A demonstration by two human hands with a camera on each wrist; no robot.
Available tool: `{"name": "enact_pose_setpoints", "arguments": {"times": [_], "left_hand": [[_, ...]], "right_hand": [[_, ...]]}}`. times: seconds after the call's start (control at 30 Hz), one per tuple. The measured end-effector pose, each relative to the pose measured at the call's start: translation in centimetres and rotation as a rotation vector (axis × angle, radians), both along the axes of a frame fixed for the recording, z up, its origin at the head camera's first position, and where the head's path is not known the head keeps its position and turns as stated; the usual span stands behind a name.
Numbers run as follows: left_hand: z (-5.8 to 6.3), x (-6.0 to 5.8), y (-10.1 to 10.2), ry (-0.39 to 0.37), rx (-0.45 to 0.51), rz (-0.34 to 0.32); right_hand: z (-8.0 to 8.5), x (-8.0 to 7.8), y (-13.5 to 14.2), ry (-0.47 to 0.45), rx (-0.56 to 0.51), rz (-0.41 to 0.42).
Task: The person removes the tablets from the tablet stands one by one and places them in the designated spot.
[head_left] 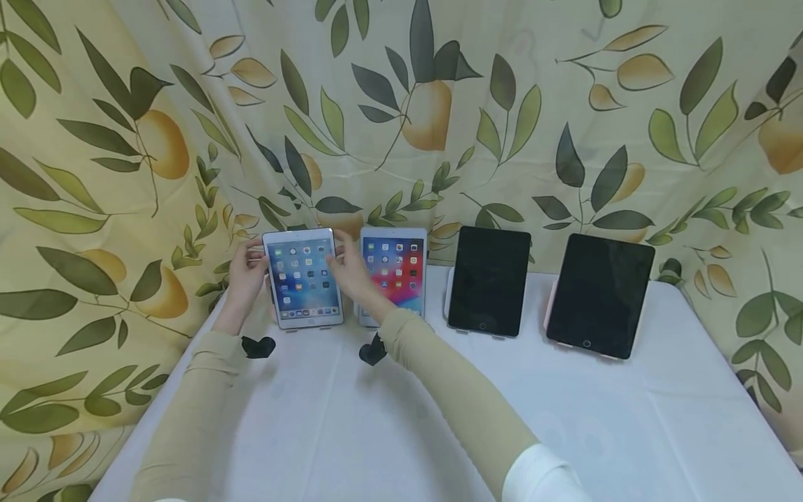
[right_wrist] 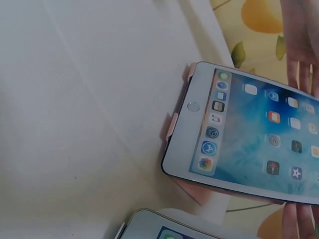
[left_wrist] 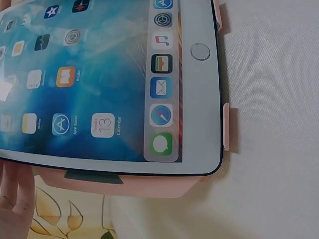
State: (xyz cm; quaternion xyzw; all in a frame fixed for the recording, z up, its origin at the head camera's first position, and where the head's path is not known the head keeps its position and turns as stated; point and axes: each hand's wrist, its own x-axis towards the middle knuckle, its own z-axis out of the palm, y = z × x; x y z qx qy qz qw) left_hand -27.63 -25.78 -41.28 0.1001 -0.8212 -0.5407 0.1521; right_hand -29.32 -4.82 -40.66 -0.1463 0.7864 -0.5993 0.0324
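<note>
Grasping the leftmost tablet (head_left: pixel 304 286) by its opposite edges, the left hand (head_left: pixel 247 274) and right hand (head_left: pixel 351 270) hold it at a pink stand (left_wrist: pixel 129 185), on the far left of the white-covered table (head_left: pixel 301 432); just right stands another lit tablet (head_left: pixel 394 261), with two dark-screened tablets (head_left: pixel 488 282) farther right

Tablets (head_left: pixel 304 279) number four: two with lit screens (head_left: pixel 392 268), two with dark screens (head_left: pixel 489 279). Stands (left_wrist: pixel 134 186) number four, one per tablet; two of these are pink. Hands (head_left: pixel 248 270) number two. Beige sleeves (head_left: pixel 461 397) number two. Small black objects (head_left: pixel 258 347) near the wrists number two. Counter (head_left: pixel 314 432): one.
</note>
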Motion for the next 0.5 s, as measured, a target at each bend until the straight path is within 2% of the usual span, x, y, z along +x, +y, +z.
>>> {"name": "enact_pose_setpoints", "arguments": {"times": [0.5], "left_hand": [[0.4,0.91,0.0,0.04,0.027,-0.034]], "right_hand": [[-0.4,-0.29,-0.37,0.088,0.049,-0.064]]}}
